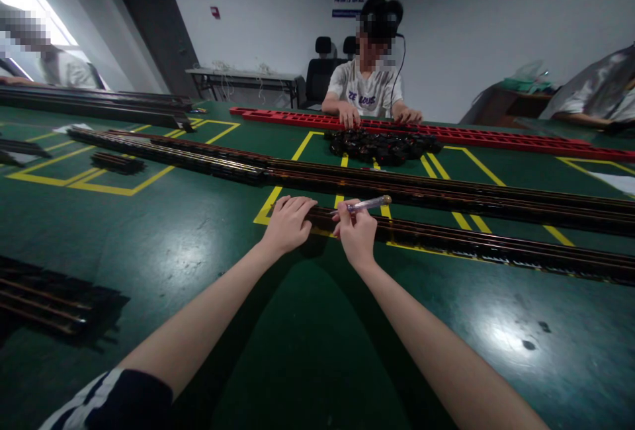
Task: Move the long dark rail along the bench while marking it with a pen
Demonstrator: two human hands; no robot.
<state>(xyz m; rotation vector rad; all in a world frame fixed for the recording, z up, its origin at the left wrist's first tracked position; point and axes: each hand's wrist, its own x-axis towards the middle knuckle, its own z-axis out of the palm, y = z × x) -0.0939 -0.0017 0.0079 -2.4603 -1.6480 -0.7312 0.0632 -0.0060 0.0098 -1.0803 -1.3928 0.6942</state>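
My left hand [288,225] is closed over the left end of a long dark rail [446,240] lying on the green table. My right hand [356,230] grips a pen-like tool [367,204] with a clear, purplish barrel and a gold-coloured end. The tool is tilted, its thin tip pointing left over the rail, close to my left fingers. Whether the tip touches the rail I cannot tell. Behind both hands runs a bundle of dark rails [426,190], apart from my fingers.
A co-worker [367,83] sits opposite, hands at a pile of black parts [387,145] and red racks [496,137]. More dark rails [49,298] lie near left, with a short bundle [118,163] farther back. Yellow lines mark the green table [307,350]. Other people sit at both sides.
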